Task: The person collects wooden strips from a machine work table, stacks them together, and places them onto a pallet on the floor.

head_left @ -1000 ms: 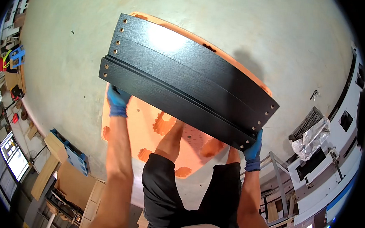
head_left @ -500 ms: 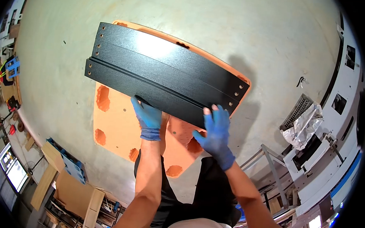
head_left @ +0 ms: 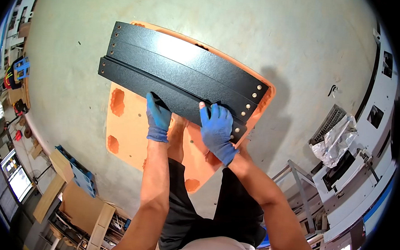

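Observation:
Long black boards [head_left: 181, 56] with holes at both ends lie side by side on an orange plastic pallet [head_left: 127, 134]. The nearest black board [head_left: 134, 83] sits slightly offset, with a narrow groove between it and the others. At its near edge, my left hand [head_left: 158, 118], in a blue glove, is closed on the board; some of its fingers are hidden. Nearer the right end, my right hand [head_left: 218, 130], gloved too, lies across that same board. Its fingers reach over the far edge at the groove.
Concrete floor [head_left: 303, 49] surrounds the pallet. To the right are a grey grate with crumpled silver foil [head_left: 332, 143], a metal frame [head_left: 302, 194] and a white machine [head_left: 364, 179]. Wooden boards [head_left: 49, 198] and a blue pallet [head_left: 82, 177] are at lower left.
My right hand has moved left and inward from the board's right end, uncovering the holes there. It now presses over the board. My left hand keeps its place at the near edge.

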`<act>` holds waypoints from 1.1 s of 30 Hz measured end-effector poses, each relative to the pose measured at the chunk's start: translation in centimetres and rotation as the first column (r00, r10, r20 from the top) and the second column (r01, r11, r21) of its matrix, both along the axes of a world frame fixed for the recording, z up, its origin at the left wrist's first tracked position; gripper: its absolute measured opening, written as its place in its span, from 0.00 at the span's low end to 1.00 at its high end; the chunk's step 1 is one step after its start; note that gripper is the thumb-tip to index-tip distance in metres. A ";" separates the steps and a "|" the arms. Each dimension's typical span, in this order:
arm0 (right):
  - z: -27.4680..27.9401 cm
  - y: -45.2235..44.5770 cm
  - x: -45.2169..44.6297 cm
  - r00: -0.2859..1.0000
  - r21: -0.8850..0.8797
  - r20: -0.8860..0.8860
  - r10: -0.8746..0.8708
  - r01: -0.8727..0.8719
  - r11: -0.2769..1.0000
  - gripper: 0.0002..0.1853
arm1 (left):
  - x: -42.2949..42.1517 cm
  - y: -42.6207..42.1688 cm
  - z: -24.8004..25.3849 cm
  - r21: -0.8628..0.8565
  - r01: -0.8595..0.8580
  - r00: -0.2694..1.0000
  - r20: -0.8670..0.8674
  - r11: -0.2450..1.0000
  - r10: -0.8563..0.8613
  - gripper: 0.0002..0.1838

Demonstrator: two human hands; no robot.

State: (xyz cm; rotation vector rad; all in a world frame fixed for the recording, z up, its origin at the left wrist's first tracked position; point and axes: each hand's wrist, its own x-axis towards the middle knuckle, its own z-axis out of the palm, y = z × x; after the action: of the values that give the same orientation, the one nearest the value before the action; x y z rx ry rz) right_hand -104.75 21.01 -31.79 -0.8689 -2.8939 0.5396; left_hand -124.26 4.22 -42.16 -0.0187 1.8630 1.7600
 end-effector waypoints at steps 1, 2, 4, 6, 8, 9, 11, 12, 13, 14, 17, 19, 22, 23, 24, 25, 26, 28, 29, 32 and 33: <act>1.0 -0.4 0.4 1.000 -0.015 -0.009 0.009 -0.009 1.000 0.24 | 0.4 -0.8 0.9 -0.290 0.139 0.935 -0.277 0.947 -0.222 0.18; 1.6 -1.0 0.6 0.998 0.024 -0.047 0.029 -0.028 0.999 0.24 | 1.2 -0.1 2.6 -0.221 0.137 0.936 -0.290 0.965 -0.200 0.19; 4.0 -2.8 1.3 0.998 -0.077 -0.056 0.040 -0.044 0.996 0.23 | 2.5 1.5 7.5 0.137 -0.093 0.994 0.068 0.986 0.084 0.18; 6.2 -4.3 2.3 0.998 -0.246 -0.036 0.051 -0.058 0.968 0.25 | 3.2 -0.9 9.2 0.311 -0.406 0.823 0.532 0.859 0.197 0.16; 7.3 -6.0 3.8 0.996 -0.294 -0.072 0.045 -0.064 0.953 0.30 | 5.0 -2.7 11.0 0.278 -0.440 0.827 0.496 0.854 0.264 0.12; 7.3 -7.0 5.0 0.994 -0.328 -0.081 0.067 -0.090 0.940 0.33 | 6.3 -3.9 11.7 0.286 -0.430 0.842 0.469 0.857 0.266 0.10; 7.2 -8.5 7.0 0.989 -0.384 -0.097 0.110 -0.139 0.913 0.41 | 8.5 -6.4 11.8 0.203 -0.494 0.829 0.404 0.846 0.387 0.08; 7.4 -9.1 8.2 0.987 -0.406 -0.109 0.114 -0.149 0.901 0.42 | 9.8 -7.8 11.7 0.169 -0.523 0.809 0.405 0.835 0.425 0.07; 7.6 -9.3 9.3 0.988 -0.506 -0.113 0.108 -0.150 0.849 0.43 | 11.1 -9.0 11.9 0.135 -0.552 0.789 0.404 0.823 0.463 0.06; 7.6 -9.4 10.5 0.987 -0.602 -0.114 0.110 -0.157 0.783 0.44 | 12.4 -9.4 12.2 0.115 -0.577 0.761 0.434 0.808 0.482 0.06; 3.4 -10.0 15.7 0.991 -0.783 0.022 0.129 -0.063 0.619 0.37 | 14.4 -12.0 8.7 0.116 -0.632 0.714 0.472 0.766 0.517 0.05; 0.0 -8.1 18.8 0.916 -0.905 0.288 0.280 0.165 0.393 0.31 | 15.3 -13.7 4.5 0.099 -0.568 0.767 0.425 0.817 0.481 0.06; -3.9 -6.5 20.0 0.929 -0.949 0.312 0.198 0.293 0.117 0.24 | 15.6 -13.6 -4.8 0.122 -0.691 0.628 0.590 0.712 0.508 0.13; -5.2 -6.1 19.5 0.900 -0.922 0.386 0.201 0.384 0.051 0.24 | 16.0 -14.3 -9.0 0.110 -0.658 0.668 0.541 0.744 0.511 0.15; -6.7 -5.7 19.0 0.861 -0.878 0.466 0.204 0.478 -0.012 0.23 | 16.3 -14.1 -10.4 0.082 -0.660 0.659 0.539 0.747 0.524 0.16; -8.1 -5.3 17.8 0.820 -0.827 0.536 0.201 0.558 -0.068 0.22 | 15.3 -12.5 -10.1 0.065 -0.657 0.659 0.534 0.751 0.530 0.17; -8.4 -5.1 15.6 0.713 -0.727 0.671 0.202 0.686 -0.007 0.20 | 13.6 -10.9 -9.7 0.053 -0.651 0.661 0.529 0.757 0.532 0.18; -13.5 -5.4 14.9 0.725 -0.727 0.682 0.098 0.687 -0.017 0.20 | 11.3 -10.4 -13.3 0.049 -0.635 0.664 0.545 0.771 0.512 0.20; -15.2 -5.7 14.4 0.728 -0.728 0.684 0.049 0.686 -0.023 0.21 | 9.9 -10.3 -14.4 0.056 -0.628 0.661 0.565 0.776 0.494 0.21; -19.9 -6.9 14.2 0.751 -0.759 0.651 -0.111 0.649 -0.059 0.20 | 7.6 -8.9 -16.9 0.066 -0.626 0.682 0.530 0.777 0.504 0.15; -21.7 -7.2 14.2 0.751 -0.766 0.642 -0.158 0.638 -0.079 0.20 | 6.9 -8.6 -19.7 0.096 -0.616 0.716 0.482 0.782 0.505 0.13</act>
State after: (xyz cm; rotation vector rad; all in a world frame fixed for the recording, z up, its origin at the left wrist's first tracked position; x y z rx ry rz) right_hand -90.58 13.85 -53.48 -2.0396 -1.6225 2.6427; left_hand -117.39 -4.39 -61.89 -0.9111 1.3631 2.1550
